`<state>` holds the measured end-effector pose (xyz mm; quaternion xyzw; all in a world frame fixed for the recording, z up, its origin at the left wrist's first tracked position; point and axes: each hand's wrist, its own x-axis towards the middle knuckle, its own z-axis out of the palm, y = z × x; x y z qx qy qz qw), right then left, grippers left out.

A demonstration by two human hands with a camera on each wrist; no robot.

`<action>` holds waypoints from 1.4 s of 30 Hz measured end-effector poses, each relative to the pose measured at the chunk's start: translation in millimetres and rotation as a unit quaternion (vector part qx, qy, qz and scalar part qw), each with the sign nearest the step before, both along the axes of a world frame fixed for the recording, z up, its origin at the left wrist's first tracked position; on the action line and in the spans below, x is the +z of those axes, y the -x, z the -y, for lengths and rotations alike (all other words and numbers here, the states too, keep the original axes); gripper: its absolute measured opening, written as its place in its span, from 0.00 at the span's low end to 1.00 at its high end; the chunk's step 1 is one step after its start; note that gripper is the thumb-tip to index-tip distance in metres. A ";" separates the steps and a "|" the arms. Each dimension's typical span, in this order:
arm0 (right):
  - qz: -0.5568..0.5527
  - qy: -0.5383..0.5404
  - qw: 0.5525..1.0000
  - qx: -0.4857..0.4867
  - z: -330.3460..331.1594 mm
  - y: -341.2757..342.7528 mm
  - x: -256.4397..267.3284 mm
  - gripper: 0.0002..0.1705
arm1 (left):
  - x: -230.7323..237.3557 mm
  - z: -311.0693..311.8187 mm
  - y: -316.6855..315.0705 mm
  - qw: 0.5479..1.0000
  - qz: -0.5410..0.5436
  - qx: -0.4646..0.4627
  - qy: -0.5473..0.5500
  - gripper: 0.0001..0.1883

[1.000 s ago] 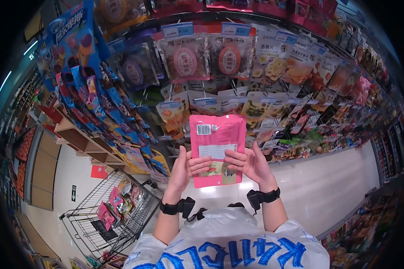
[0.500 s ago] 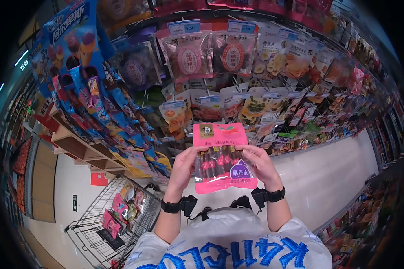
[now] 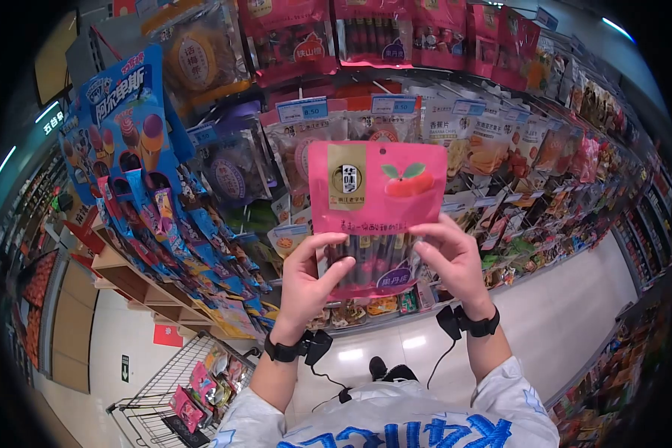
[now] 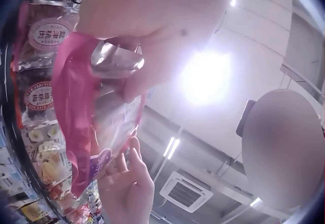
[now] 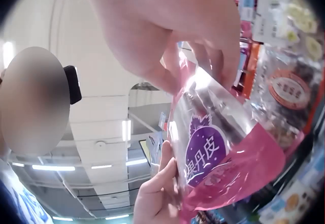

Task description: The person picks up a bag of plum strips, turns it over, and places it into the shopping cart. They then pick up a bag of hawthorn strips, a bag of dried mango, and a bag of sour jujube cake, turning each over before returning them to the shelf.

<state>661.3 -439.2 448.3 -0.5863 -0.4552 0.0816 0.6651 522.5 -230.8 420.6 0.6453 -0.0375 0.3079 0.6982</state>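
Note:
A pink pouch of fruit-leather sticks (image 3: 378,183) is held upright in front of the shelves, its printed front and clear window towards the head camera. The left hand (image 3: 310,275) grips its left edge, thumb over the window. On the opposite edge, the right hand (image 3: 455,261) pinches the pouch with thumb and fingers. Seen from the left wrist, the pouch (image 4: 76,112) hangs below the near hand, its clear side bulging. A purple label (image 5: 205,150) shows near its pink bottom seal in the right wrist view.
Behind the pouch, racks hold hanging snack bags (image 3: 302,45) and dried-fruit packs (image 3: 463,138). A blue ice-cream-cone display (image 3: 123,127) stands at left above wooden shelves (image 3: 127,280). A wire shopping cart (image 3: 149,407) with several packets sits at lower left.
The pouch has been turned from its barcoded back to its front, then lifted higher before the shelves. Both hands have risen with it, and the head view now takes in higher shelves.

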 end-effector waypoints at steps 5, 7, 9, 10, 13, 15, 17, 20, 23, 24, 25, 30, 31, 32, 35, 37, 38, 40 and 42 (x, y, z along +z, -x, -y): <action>0.363 -0.086 0.885 -0.277 -18.6 -46.5 75.2 0.21 | 55.6 -5.6 -52.0 0.995 0.099 0.018 -0.004 0.21; 0.428 -0.092 0.862 -0.256 -29.7 -70.7 103.5 0.20 | 74.3 -10.2 -73.8 0.993 0.113 0.041 -0.014 0.21; 0.460 -0.072 0.850 -0.247 -43.2 -92.6 127.9 0.19 | 87.7 -20.8 -94.7 0.992 0.101 0.064 -0.051 0.21; 0.462 -0.078 0.848 -0.248 -52.2 -102.5 138.6 0.19 | 95.6 -22.3 -104.6 0.991 0.105 0.064 -0.056 0.21; 0.499 -0.089 0.823 -0.255 -80.8 -141.8 168.3 0.26 | 123.0 -13.1 -128.4 0.989 0.114 0.077 -0.048 0.22; 0.523 -0.074 0.800 -0.284 -95.1 -168.1 187.8 0.29 | 136.2 -11.2 -147.2 0.988 0.121 0.080 -0.044 0.22; 0.558 -0.033 0.765 -0.321 -107.0 -195.7 207.1 0.37 | 144.9 -21.2 -164.3 0.988 0.125 0.072 -0.058 0.22; 0.569 -0.034 0.745 -0.346 -120.0 -225.5 232.3 0.37 | 164.6 -18.2 -183.6 0.986 0.134 0.070 -0.068 0.23; 0.592 -0.063 0.723 -0.352 -121.5 -243.1 254.1 0.36 | 179.7 -18.6 -204.1 0.982 0.155 0.081 -0.079 0.23; 0.604 -0.093 0.714 -0.343 -119.0 -242.5 259.2 0.35 | 182.5 -18.7 -209.4 0.978 0.170 0.085 -0.080 0.23; 0.617 -0.126 0.703 -0.330 -114.2 -242.1 263.3 0.32 | 184.5 -25.0 -210.2 0.983 0.146 0.071 -0.082 0.25; 0.646 -0.138 0.670 -0.339 -91.1 -230.9 281.5 0.30 | 196.2 -22.3 -219.2 0.980 0.167 0.071 -0.077 0.26; 0.636 -0.118 0.685 -0.336 -86.8 -227.5 284.7 0.35 | 198.6 -22.6 -221.9 0.978 0.173 0.078 -0.086 0.26; 0.625 -0.097 0.699 -0.334 -84.4 -226.8 287.4 0.40 | 201.3 -22.8 -224.9 0.976 0.179 0.085 -0.094 0.26; 0.631 -0.120 0.695 -0.323 -88.6 -231.4 296.3 0.39 | 208.4 -24.0 -232.8 0.975 0.181 0.092 -0.091 0.26; 0.630 -0.134 0.700 -0.310 -88.9 -231.8 299.0 0.38 | 215.4 -19.4 -238.0 0.972 0.201 0.094 -0.082 0.25; 0.628 -0.147 0.704 -0.298 -89.2 -231.8 300.5 0.38 | 217.8 -18.9 -240.6 0.968 0.220 0.094 -0.072 0.25; 0.632 -0.152 0.703 -0.289 -88.3 -233.2 302.5 0.37 | 219.8 -27.8 -244.3 0.968 0.221 0.090 -0.080 0.25; 0.635 -0.156 0.701 -0.284 -86.5 -234.5 302.8 0.37 | 221.6 -29.2 -245.4 0.967 0.222 0.083 -0.089 0.25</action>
